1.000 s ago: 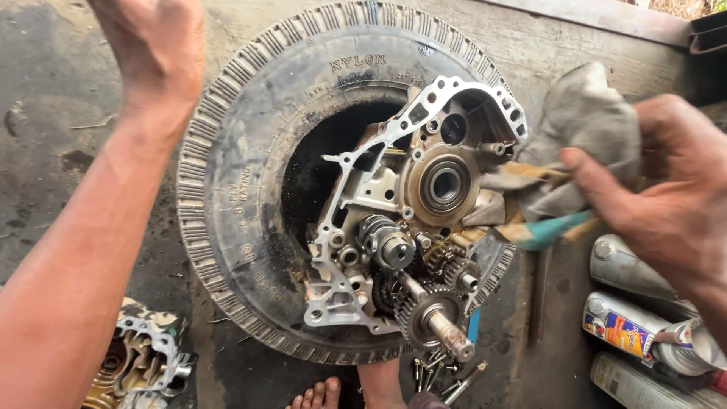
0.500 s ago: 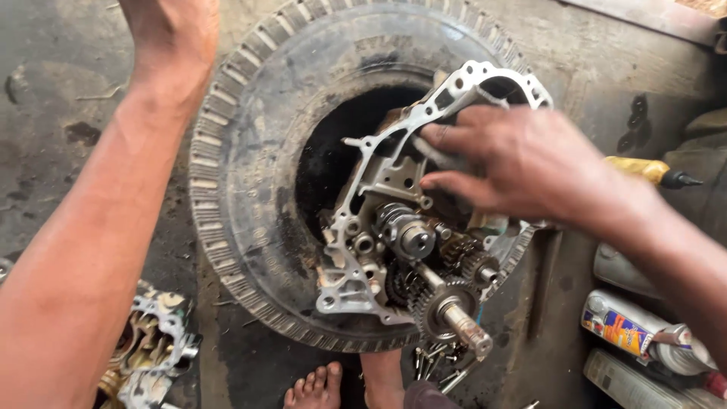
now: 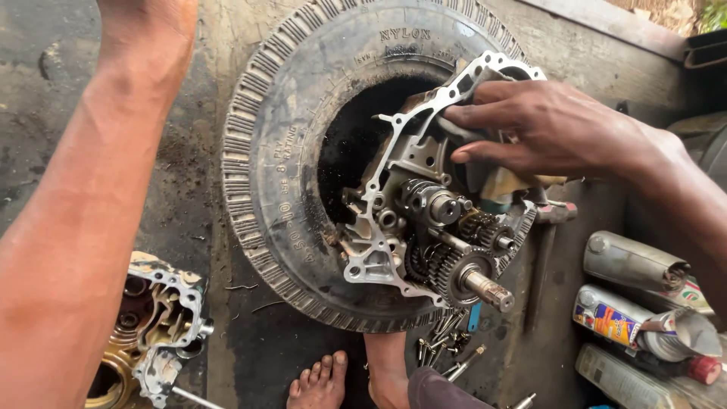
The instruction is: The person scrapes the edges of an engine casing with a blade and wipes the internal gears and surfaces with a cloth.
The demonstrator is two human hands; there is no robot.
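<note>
The right hand (image 3: 545,132) now lies flat across the upper part of the engine case half (image 3: 424,204), fingers spread and pressed down over a dirty rag (image 3: 503,182) that peeks out beneath the palm; a second ago that same hand was off to the side with the rag bunched in its grip, and half a second ago it had only just come over the casting. So the wiping has moved from the air onto the metal, near the top rim of the case, and the bearing seat that showed earlier is covered by the hand. The case sits where it was, cradled in the hole of the old tyre (image 3: 288,151) on the floor, with its gear cluster (image 3: 454,261) and splined shaft (image 3: 488,289) sticking up at the lower right, untouched. The left hand (image 3: 148,19) is stretched away toward the top edge and mostly cut off, so I cannot tell whether it is open or closed. Loose bolts (image 3: 447,341) lie below the tyre, another case part (image 3: 155,326) at lower left, crumpled oil bottles (image 3: 636,318) at right.
</note>
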